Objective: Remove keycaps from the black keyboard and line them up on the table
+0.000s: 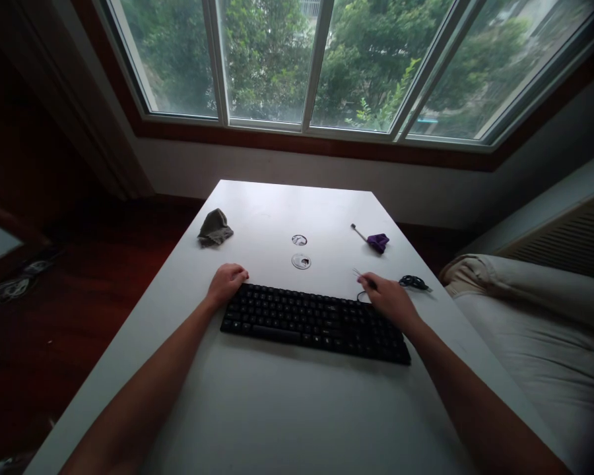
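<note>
A black keyboard (311,320) lies slightly askew on the white table, its right end nearer to me. My left hand (228,282) is closed at the keyboard's far left corner, fingers curled against the back edge. Over the keyboard's far right part, my right hand (387,298) is closed on a small tool with thin wire prongs (358,272), which looks like a wire keycap puller. The prongs point up and left, apart from the keys. Its grip is mostly hidden in my fingers. Next to this hand lies the keyboard's coiled black cable (414,283).
On the white table (287,409) lie a crumpled grey-brown cloth (215,228) at the far left, a small brush (359,231) beside a purple cloth (377,243) at the far right, and two round metallic pieces (301,262) in the middle. A pale cushioned seat (534,330) stands at the right.
</note>
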`<state>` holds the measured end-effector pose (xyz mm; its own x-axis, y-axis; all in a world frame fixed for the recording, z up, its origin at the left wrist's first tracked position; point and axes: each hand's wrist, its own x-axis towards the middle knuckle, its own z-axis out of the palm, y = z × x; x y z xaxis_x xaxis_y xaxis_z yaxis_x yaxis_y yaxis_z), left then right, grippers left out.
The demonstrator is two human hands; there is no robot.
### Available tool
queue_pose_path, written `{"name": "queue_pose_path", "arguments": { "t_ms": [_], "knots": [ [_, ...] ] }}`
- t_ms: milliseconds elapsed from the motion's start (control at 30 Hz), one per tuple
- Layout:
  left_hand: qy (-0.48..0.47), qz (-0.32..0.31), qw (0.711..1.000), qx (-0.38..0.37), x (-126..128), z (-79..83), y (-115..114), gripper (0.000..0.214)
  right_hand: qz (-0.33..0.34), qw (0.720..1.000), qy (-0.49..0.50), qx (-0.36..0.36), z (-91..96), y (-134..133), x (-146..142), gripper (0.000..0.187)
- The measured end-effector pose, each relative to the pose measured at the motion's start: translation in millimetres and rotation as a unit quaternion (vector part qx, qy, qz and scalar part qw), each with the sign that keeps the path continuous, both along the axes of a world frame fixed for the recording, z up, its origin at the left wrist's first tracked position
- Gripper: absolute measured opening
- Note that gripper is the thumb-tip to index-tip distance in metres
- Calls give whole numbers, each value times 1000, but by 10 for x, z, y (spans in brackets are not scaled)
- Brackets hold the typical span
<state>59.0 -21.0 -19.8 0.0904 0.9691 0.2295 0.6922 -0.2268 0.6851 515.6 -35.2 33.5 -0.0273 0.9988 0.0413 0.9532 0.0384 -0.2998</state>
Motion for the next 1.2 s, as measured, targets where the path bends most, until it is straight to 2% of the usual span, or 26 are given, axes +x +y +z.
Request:
{"name": "queue_pose_path", "arguments": {
  "t_ms": [100, 167, 233, 400, 500, 667, 733, 800, 867, 1000, 1067, 1200],
  "knots": [
    [-82, 62, 994, -25, 92, -8, -11, 44, -95, 993, -45, -45, -232, -427, 509, 44],
    [-145, 62, 987, -33, 156, -8, -3, 54, -113, 992, -20, -55, -354, -605, 642, 47],
    [-200, 58, 977, -40, 204, -6, 13, 60, -122, 991, 1, -52, -425, -656, 660, 50],
    [-232, 66, 969, -60, 236, 7, 72, 69, -101, 993, 41, -48, -428, -370, 598, 48],
    [-244, 69, 965, -62, 229, -6, 165, 71, -90, 995, 29, -42, -390, -166, 585, 48],
    [-277, 140, 950, -21, 191, -88, 379, 67, -92, 994, -42, -28, -271, 11, 536, 45],
    [-288, 148, 946, -7, 160, -118, 410, 63, -58, 998, -23, 0, -188, 48, 473, 44],
    [-270, 120, 955, -11, 110, -121, 394, 55, 14, 999, 37, 27, -93, 69, 354, 46],
    [-215, 78, 973, -18, 30, -95, 345, 46, 97, 989, 108, 23, 1, 71, 158, 47],
    [-69, 41, 997, -8, -211, -17, 215, 33, 237, 946, 211, -71, 139, 41, -428, 44],
    [-7, 34, 999, 3, -331, -4, 139, 27, 279, 922, 243, -114, 172, 39, -760, 44],
    [32, 25, 999, 28, -457, -39, -11, 24, 293, 900, 308, -100, 170, 122, -1352, 36]
  ]
}}
